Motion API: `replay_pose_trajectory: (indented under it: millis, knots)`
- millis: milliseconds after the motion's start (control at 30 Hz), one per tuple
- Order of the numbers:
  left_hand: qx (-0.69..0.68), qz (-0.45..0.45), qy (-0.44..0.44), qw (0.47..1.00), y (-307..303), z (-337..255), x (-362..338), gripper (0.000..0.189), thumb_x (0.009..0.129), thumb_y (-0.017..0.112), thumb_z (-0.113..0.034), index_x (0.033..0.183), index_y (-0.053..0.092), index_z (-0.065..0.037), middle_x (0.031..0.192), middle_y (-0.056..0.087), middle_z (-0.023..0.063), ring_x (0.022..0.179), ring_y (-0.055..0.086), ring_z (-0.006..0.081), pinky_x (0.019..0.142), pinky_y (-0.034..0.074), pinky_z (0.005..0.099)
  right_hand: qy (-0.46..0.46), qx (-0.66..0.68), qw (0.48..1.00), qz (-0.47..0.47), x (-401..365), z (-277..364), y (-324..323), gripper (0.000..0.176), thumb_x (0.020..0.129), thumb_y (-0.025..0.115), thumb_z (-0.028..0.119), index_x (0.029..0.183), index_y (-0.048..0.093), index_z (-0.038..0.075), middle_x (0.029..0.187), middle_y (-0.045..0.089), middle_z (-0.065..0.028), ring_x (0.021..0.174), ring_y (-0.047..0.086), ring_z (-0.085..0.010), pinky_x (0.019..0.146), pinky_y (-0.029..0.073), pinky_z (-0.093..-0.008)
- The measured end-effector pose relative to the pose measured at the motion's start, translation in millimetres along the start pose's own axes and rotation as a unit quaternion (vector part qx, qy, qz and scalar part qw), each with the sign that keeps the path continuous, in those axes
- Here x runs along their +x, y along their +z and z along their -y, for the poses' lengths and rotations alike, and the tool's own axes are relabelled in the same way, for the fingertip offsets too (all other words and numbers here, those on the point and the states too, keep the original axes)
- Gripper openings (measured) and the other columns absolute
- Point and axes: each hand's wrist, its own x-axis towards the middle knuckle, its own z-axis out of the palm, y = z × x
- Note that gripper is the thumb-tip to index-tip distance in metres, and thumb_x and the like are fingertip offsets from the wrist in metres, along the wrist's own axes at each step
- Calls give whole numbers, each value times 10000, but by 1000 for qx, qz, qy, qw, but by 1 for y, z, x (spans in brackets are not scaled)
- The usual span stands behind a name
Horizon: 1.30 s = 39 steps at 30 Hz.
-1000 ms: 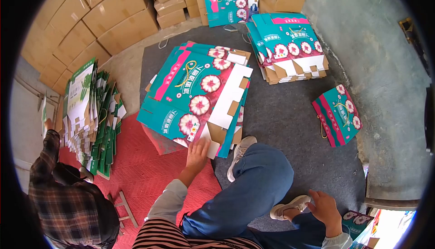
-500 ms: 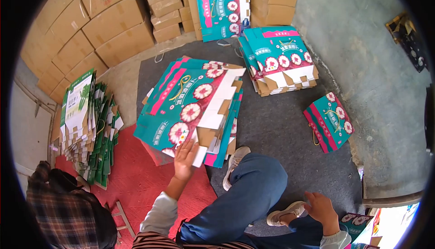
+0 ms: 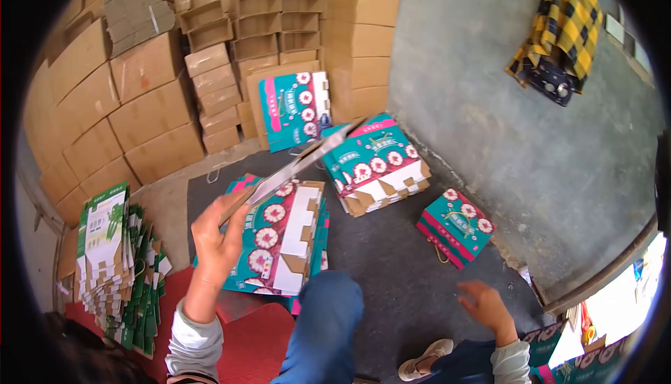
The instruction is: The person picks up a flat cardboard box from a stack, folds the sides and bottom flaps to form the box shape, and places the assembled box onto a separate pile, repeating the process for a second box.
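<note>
My left hand [image 3: 218,238] is raised at centre left, its fingers closed on the edge of a flat carton [image 3: 293,166], seen almost edge-on and slightly blurred. Below it lies a stack of teal flat cartons [image 3: 269,244] with pink bands and round flower pictures. My right hand [image 3: 486,305] hovers over the dark mat at the lower right, fingers apart, holding nothing. A folded teal box [image 3: 457,226] with a cord handle stands above it. Another teal carton pile [image 3: 381,167] lies at the centre, partly behind the raised carton.
Green flat cartons [image 3: 112,244] are stacked at the left. Brown boxes [image 3: 150,118] line the back, with a teal carton [image 3: 290,108] leaning there. A yellow-black checked cloth [image 3: 566,20] hangs on the grey wall [image 3: 461,55]. A shoe [image 3: 426,357] rests at the lower right.
My left hand has lifted a flat carton off the stack and tilted it edge-on. The view has shifted up and to the right. My right hand is still free.
</note>
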Motion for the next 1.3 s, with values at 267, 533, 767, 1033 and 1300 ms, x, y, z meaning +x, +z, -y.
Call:
replay_pose_trajectory:
  millis: [267, 533, 767, 1033, 1300]
  knots:
    - [-326, 201, -113, 917, 83, -55, 66, 263, 859, 686, -128, 1075, 627, 10, 940, 669, 26, 831, 584, 71, 734, 484, 241, -9, -73, 905, -419, 4, 72, -117, 364, 817, 635, 74, 1170, 570, 14, 1144, 598, -172, 1069, 570, -363, 928, 447, -396]
    - [-420, 195, -166, 870, 192, -92, -25, 291, 848, 701, -148, 1067, 627, 28, 965, 673, 57, 861, 598, 90, 770, 481, 251, 184, 317, 907, -209, -20, -1, -22, 481, 928, 571, 306, 1315, 460, 42, 1186, 582, -107, 1067, 570, -259, 884, 465, -363]
    - [-436, 196, -60, 876, 196, -195, -172, 179, 874, 579, -23, 1042, 634, 6, 1024, 658, 153, 934, 647, 277, 818, 496, 326, 284, 565, 746, -208, 2, -9, 9, 711, 908, 410, 628, 1408, 355, 126, 1367, 430, -105, 1180, 476, -265, 937, 423, -440]
    - [-431, 226, -109, 867, 196, -205, -280, 273, 889, 552, -10, 1158, 550, 38, 1176, 572, 187, 1039, 581, 291, 885, 456, 351, 337, 488, 791, -151, -22, -34, 61, 646, 945, 412, 559, 1377, 403, 79, 1150, 598, -117, 967, 614, -240, 808, 494, -370]
    - [-396, 368, 62, 839, 166, -183, -281, 503, 849, 657, -202, 1231, 449, 49, 1268, 477, 229, 1156, 489, 361, 992, 377, 411, 240, 113, 949, -169, -27, -18, 75, 591, 906, 567, 255, 1400, 329, 36, 1133, 606, -207, 876, 661, -262, 734, 527, -365]
